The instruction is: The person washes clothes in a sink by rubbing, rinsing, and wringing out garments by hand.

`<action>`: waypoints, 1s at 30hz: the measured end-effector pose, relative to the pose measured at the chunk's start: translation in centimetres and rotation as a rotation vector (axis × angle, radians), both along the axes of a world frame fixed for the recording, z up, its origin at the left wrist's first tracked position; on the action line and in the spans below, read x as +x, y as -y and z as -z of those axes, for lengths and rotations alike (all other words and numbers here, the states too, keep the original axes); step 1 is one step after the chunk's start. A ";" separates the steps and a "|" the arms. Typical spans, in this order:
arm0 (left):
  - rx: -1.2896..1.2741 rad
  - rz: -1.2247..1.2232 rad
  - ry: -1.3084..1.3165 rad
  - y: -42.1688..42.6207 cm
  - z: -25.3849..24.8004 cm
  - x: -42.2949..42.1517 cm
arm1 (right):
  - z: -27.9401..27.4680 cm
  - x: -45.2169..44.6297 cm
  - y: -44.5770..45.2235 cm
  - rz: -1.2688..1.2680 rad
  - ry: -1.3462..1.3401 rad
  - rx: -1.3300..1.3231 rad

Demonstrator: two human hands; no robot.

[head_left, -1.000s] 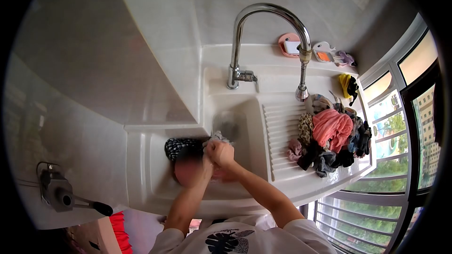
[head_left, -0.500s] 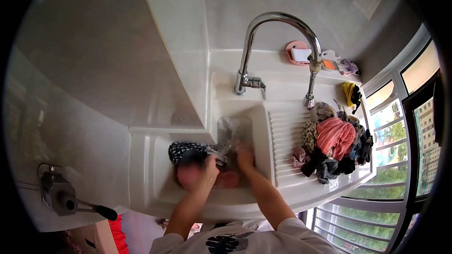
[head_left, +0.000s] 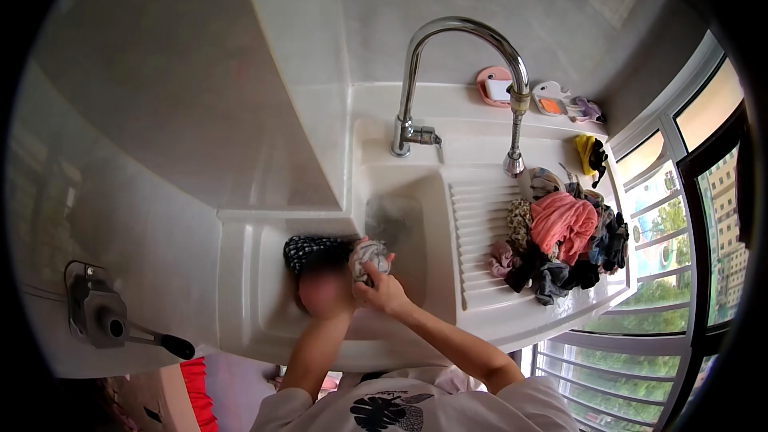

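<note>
Lower centre: your right grip (head_left: 384,294) is clasping pale cloth (head_left: 370,256); your left grip (head_left: 348,302) is lying blurred, state indeterminate.

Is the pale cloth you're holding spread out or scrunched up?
Scrunched: the pale cloth is a crumpled wad in the right hand.

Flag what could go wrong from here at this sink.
The pale cloth is bunched in the right hand; a loose grip might drop it into the sink. The checked cloth lies close by, so the two could tangle. On the ribbed board, the clothes pile reaches near the outer rim, so a piece might slide off.
</note>
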State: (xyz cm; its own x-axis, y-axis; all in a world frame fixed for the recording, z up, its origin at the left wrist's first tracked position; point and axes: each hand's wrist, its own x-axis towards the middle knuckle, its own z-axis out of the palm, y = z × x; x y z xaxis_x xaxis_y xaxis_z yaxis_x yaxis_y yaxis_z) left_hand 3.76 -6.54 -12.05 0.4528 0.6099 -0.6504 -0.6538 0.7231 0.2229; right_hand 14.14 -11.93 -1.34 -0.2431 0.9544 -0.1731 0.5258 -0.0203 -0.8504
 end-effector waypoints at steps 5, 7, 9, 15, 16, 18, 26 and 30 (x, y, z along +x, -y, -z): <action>-0.032 -0.008 0.053 -1.2 0.1 1.4 | -2.0 -1.1 -1.8 0.117 0.323 0.008; -0.048 -0.017 0.059 -1.4 0.2 1.9 | -2.2 -0.7 -2.6 0.101 0.323 0.088; -0.044 -0.027 0.051 -1.7 0.3 1.6 | 1.2 -0.7 -4.8 0.289 0.390 0.111; 0.109 -0.105 -0.125 -2.0 1.6 -0.1 | 13.1 3.3 -7.5 0.664 -0.115 0.010; 0.213 -0.076 -0.372 -1.6 2.5 -0.2 | 14.9 3.2 -6.8 0.660 -0.111 0.009; 0.187 0.117 -0.629 -0.8 0.3 -0.9 | 16.5 2.9 -5.5 0.723 0.232 -0.035; -0.118 0.085 -0.470 -0.9 4.5 -2.0 | 18.0 3.5 -4.8 0.190 0.604 0.150; -0.229 -0.083 -0.674 -1.2 8.0 -1.1 | 15.8 6.5 -4.4 -0.188 0.682 0.467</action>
